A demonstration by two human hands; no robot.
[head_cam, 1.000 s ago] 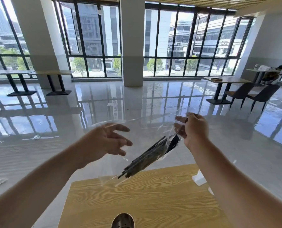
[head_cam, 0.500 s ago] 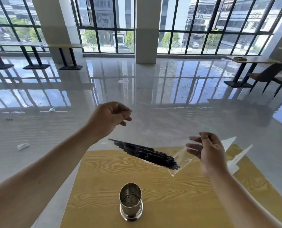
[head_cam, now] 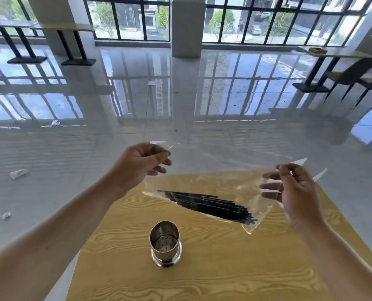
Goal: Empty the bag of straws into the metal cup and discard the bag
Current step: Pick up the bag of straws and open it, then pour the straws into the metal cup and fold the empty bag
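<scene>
1. Left hand [head_cam: 141, 164]: I see it raised over the far left corner of the table [head_cam: 224, 270], thumb and forefinger pinching the top left corner of the bag [head_cam: 202, 183], the other fingers loosely curled.
2. Right hand [head_cam: 293, 192]: it is at the bag's right edge. The fingers [head_cam: 267, 186] are nearly straight and show through the film, with the thumb above them. I cannot tell whether the pinch closes on the plastic.
3. Bag: clear film stretched between the two hands, in the air above the table, its lower right corner hanging lowest.
4. Straws [head_cam: 206, 205]: a black bundle lying inside the bag, along its lower edge and sloping down to the right.
5. Metal cup [head_cam: 165, 242]: it stands upright on the table, nearer to me than the bag and apart from it. Its perforated floor is visible through the open mouth.
6. Scraps [head_cam: 18, 173] lie on the glossy floor at left.
</scene>
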